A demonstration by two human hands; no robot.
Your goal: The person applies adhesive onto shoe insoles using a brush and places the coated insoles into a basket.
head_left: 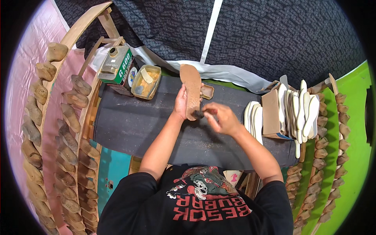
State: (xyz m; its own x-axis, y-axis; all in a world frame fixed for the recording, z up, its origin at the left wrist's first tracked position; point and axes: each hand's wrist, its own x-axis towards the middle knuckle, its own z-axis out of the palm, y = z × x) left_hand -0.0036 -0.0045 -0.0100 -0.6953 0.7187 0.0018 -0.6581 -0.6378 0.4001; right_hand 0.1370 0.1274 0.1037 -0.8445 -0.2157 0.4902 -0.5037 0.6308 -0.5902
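Note:
A brown insole is held up over the dark-covered table, its broad end pointing away from me. My left hand grips it along its left edge, with the fingers hidden behind it. My right hand pinches a small dark, rough lump against the narrow heel end. I cannot make out exactly what the lump is. Just beyond my right hand lies a small tan open box or dish, partly hidden by the insole.
On the table's far left stand a metal can and a tub holding yellowish stuff. White insoles and a cardboard box full of more stand at right. Racks of wooden shoe lasts flank both sides.

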